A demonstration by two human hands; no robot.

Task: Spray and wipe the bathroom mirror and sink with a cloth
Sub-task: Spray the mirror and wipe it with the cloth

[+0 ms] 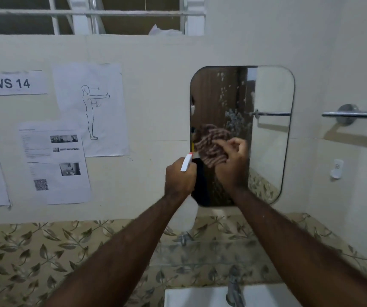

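Writing: one sign (10, 83) reads "WS 14"; four papers in all
Left hand (180, 177): wrapped around one spray bottle (186, 209)
Right hand (231, 163): presses cloth (211, 144) against the mirror (269, 138), lower left
Sink (191, 298): bottom edge

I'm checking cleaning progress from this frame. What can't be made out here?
- Sink: cut off by the bottom edge of the head view.
- Spray bottle: mostly behind the left hand and forearm.
- Mirror lower left: hidden by the right hand and cloth.
- Wall sheets: text too small.

Right hand (231, 165) presses cloth (211, 145) on mirror (269, 134); left hand (179, 176) grips spray bottle (186, 162).
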